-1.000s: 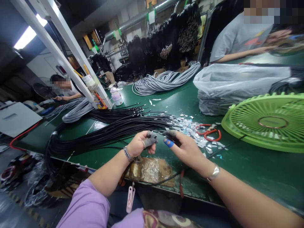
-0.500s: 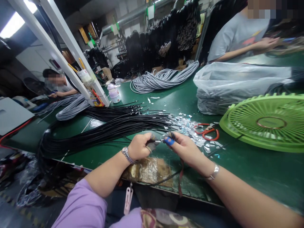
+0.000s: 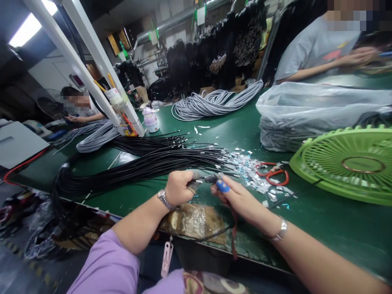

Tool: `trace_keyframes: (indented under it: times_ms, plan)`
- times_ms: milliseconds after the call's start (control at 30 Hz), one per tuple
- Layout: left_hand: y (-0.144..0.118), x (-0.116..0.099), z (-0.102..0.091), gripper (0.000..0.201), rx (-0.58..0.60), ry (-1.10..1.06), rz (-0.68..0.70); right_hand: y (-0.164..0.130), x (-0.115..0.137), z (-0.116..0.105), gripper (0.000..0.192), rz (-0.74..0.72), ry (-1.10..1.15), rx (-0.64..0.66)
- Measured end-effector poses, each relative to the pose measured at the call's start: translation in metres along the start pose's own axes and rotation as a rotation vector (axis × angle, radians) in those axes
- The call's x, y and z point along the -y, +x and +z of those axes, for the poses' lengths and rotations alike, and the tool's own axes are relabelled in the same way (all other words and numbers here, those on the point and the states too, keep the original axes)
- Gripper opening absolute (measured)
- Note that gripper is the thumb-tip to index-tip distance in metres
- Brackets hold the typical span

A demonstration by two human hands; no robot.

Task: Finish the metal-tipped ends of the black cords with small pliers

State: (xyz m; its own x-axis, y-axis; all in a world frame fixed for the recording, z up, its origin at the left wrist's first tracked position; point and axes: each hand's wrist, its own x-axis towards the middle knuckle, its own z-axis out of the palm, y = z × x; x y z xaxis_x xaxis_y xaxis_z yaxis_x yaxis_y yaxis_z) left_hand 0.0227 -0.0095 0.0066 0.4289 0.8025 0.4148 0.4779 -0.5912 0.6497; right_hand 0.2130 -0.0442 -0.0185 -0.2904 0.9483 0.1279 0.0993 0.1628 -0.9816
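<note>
the left hand (image 3: 179, 187) and right hand (image 3: 237, 196) are meeting just above the green worktop (image 3: 321, 220), fingers of both pinching what is probably the tip of one black cable (image 3: 206, 178) from the bundle (image 3: 143, 163) beside them. scissors (image 3: 274, 172) are lying near among foil scraps (image 3: 245, 163). keeping the pinch close to the tip and pulling straight should be helping.

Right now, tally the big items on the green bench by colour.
Black cable bundle: 1
Grey cable bundles: 2
Green fan: 1
Red scissors: 1
Clear plastic bag: 1
Total: 6
</note>
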Motion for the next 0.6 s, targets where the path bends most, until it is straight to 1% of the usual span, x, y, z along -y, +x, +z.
trace_keyframes:
  times_ms: [67,133,267,333,400,433,533,600]
  plan:
    - [-0.002,0.001,-0.002,0.009,-0.047,0.093,0.030,-0.002,0.000,0.001,0.044,0.019,0.016,0.045]
    - [-0.002,0.002,-0.004,0.012,-0.055,0.156,0.038,-0.002,0.002,0.003,0.042,0.039,0.026,0.054]
    - [-0.003,0.001,-0.005,0.012,-0.004,0.244,0.069,-0.003,0.006,0.007,0.043,0.112,0.107,0.054]
    - [-0.004,0.001,-0.005,0.009,0.022,0.326,0.122,-0.003,0.008,0.009,0.045,0.159,0.153,0.052]
    - [-0.005,0.003,-0.003,0.008,0.017,0.448,0.225,-0.004,0.008,0.010,0.047,0.202,0.196,0.049]
    - [-0.005,0.004,-0.003,0.009,-0.011,0.515,0.303,-0.004,0.008,0.011,0.048,0.222,0.218,0.049]
    - [-0.006,0.007,0.000,0.013,-0.163,0.672,0.563,-0.004,0.009,0.012,0.050,0.273,0.285,0.051]
    - [-0.005,0.007,0.001,0.015,-0.239,0.729,0.658,-0.004,0.010,0.014,0.050,0.304,0.314,0.056]
